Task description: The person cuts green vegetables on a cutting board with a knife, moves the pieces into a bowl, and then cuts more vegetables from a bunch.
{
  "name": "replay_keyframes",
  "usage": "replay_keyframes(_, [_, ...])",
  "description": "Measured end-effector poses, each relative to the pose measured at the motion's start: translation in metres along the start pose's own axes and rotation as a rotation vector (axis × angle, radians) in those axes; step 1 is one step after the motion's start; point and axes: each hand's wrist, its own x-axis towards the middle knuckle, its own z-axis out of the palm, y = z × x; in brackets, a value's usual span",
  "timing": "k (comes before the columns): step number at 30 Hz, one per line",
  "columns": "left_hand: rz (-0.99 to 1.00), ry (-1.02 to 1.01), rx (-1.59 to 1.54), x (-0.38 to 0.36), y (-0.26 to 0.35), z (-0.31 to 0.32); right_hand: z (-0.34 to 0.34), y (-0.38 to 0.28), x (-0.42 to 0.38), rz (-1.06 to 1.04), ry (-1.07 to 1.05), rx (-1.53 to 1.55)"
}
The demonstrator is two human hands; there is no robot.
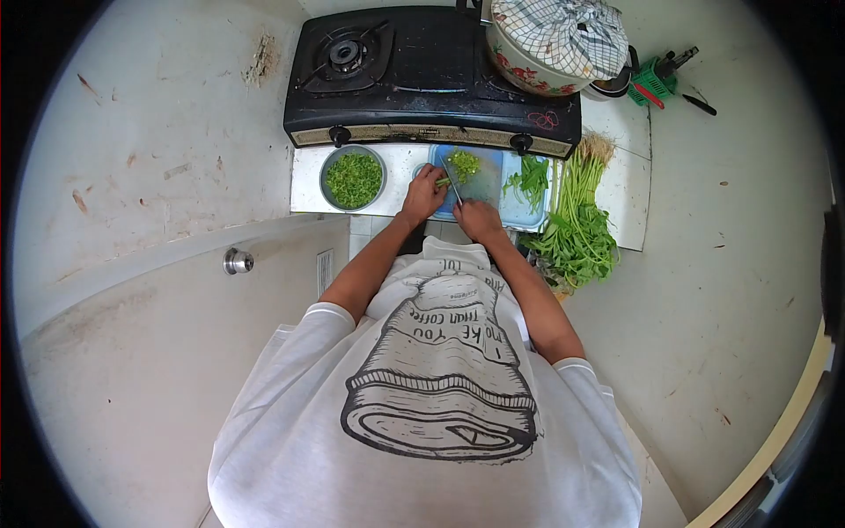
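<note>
My right hand is closed round the handle of a knife, whose blade points away from me over a blue cutting board. Just left of the blade, my left hand presses down green stems on the board, its fingers curled. Chopped greens lie in a small heap beyond the knife tip. To the left stands a round bowl full of finely chopped greens. Loose leaves rest at the right side of the board, on a light blue tray.
A black two-burner gas stove stands behind the board. On its right burner sits a flowered pot with a checked cloth. A bunch of leafy greens overhangs the counter's right front edge. A green basket holds utensils.
</note>
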Motion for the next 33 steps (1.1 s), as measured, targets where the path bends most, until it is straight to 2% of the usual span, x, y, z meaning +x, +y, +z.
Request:
replay_keyframes(5, [0.008,0.022,0.032,-0.001,0.0,0.001,0.018,0.015,-0.01,0.004,0.01,0.046])
replay_keyframes(11, [0.062,0.042,0.046,-0.005,0.002,0.001,0.0,-0.002,0.003,0.036,0.015,0.041])
replay_keyframes(33, [0.003,0.059,0.027,-0.005,0.005,0.0,0.008,0.001,0.003,0.006,0.032,0.072])
